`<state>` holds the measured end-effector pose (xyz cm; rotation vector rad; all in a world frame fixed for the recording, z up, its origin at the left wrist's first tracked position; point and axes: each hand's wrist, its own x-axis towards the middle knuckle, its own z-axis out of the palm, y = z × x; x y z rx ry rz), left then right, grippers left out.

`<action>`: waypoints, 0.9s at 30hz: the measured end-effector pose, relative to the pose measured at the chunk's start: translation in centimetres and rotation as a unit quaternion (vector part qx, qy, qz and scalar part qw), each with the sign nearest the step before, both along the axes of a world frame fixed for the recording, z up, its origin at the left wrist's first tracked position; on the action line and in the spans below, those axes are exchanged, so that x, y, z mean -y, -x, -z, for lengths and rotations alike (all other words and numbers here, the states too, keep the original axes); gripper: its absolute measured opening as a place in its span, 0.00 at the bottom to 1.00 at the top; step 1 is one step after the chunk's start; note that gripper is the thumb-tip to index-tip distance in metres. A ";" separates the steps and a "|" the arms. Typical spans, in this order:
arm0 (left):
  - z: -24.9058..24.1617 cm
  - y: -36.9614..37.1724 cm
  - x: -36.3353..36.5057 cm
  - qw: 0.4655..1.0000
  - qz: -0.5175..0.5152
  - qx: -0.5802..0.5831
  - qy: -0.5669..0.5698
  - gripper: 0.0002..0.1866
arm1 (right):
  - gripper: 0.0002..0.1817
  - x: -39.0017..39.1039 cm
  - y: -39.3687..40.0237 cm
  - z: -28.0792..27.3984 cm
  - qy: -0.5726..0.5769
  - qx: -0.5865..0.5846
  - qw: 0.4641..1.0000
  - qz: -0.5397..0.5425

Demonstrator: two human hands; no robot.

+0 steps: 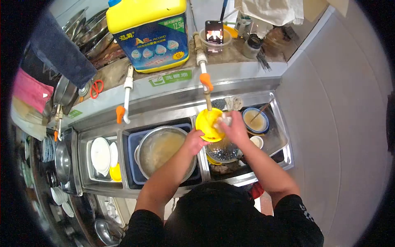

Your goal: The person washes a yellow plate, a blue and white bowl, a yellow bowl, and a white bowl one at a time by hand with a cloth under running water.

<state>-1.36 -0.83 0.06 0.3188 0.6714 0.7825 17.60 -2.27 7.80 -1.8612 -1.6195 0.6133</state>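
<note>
My left hand (pixel 194 142) grips the rim of a yellow bowl (pixel 205 125) under the tap (pixel 205 82) with the orange handle. Bent over the bowl's right side, my right hand (pixel 235 128) is closed around a pale scrubbing cloth (pixel 224 120), partly blurred and half covered by the fingers. Both hands are above the right sink basin. Below them a round vessel of bubbly water (pixel 224 153) shows between my forearms. To the right stands a blue-rimmed bowl (pixel 255 120) of cloudy liquid with a thin stick in it.
In the middle basin sits a large metal pot (pixel 142 150) of murky water inside a blue tub (pixel 133 166). White plates (pixel 101 156) fill the left basin. A yellow detergent jug (pixel 148 16) and a phone (pixel 214 32) stand on the ledge. A wall (pixel 329 123) bounds the right.
</note>
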 end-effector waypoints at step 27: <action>-0.6 0.7 -1.0 0.996 0.048 -0.071 -0.011 0.27 | 0.13 -1.9 1.0 6.2 0.117 0.088 0.946 -0.291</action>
